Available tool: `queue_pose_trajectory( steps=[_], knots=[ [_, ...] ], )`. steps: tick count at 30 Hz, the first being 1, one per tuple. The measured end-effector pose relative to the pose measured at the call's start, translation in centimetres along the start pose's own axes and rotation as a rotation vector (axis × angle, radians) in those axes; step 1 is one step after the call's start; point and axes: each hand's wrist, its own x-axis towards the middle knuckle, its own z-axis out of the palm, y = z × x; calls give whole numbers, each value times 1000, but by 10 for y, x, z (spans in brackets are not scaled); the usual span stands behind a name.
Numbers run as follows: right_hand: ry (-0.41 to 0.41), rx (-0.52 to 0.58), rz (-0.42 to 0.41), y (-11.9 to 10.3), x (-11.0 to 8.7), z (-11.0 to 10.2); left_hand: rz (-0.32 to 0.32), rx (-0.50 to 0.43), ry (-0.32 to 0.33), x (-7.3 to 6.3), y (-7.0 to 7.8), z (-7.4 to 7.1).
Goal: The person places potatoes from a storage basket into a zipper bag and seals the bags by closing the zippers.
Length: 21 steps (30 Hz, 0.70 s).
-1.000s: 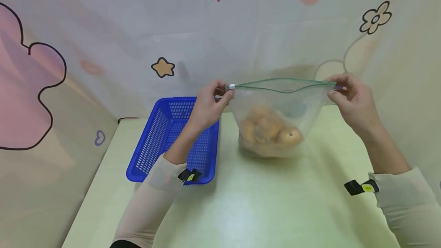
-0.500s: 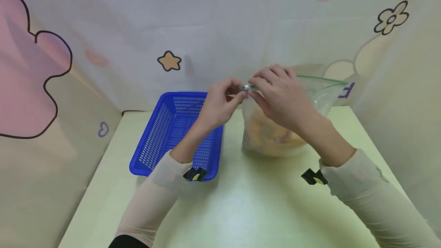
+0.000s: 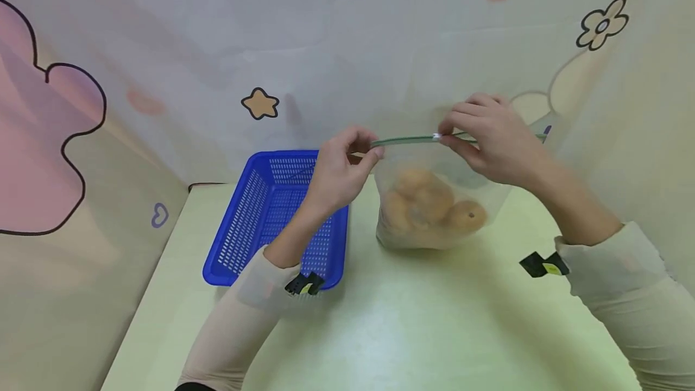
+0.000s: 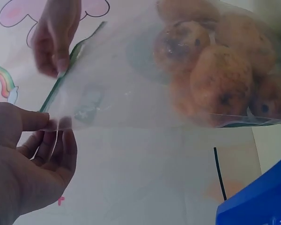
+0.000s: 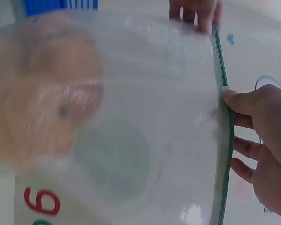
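Observation:
A translucent slider zip bag (image 3: 445, 189) with a green zip stands upright on the table. Several round, orange-brown fruits or vegetables with dark spots (image 4: 220, 79) lie in its bottom; their kind is unclear. At the bag's top left corner my left hand (image 3: 343, 168) pinches the zip end between thumb and fingers. My right hand (image 3: 491, 140) pinches the small white slider (image 3: 437, 137), a little left of the middle of the zip. Left of the slider the green strips lie together; to its right they stand apart. The bag's right top corner is partly behind my right hand.
A blue plastic basket (image 3: 217, 258) sits on the table left of the bag, partly behind my left forearm. The pale table (image 3: 412, 318) stretches in front. A printed cloth (image 3: 190, 35) hangs behind and at the sides.
My right hand has gone from the bag's right corner to the slider at the left end, then drawn it rightward along the zip. My left hand stays at the left corner.

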Motion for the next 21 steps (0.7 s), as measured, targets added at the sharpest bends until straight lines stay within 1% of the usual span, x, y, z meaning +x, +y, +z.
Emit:
queue_pose_trajectory(
  steps=[5, 7, 9, 12, 15, 21],
  knots=[
    [31, 37, -19, 26, -39, -27, -9, 12, 8, -5, -6, -4],
    [29, 44, 2, 30, -53, -37, -18, 16, 11, -7, -8, -6],
    [16, 43, 31, 31, -61, -46, -22, 21, 16, -9, -10, -8],
    [-14, 25, 66, 30, -68, -52, -22, 23, 26, -11, -11, -10],
    [-21, 25, 59, 29, -72, -53, -28, 22, 36, -12, -10, -9],
    [-11, 37, 46, 30, -77, -53, -51, 32, 74, -15, -11, -7]
  ],
)
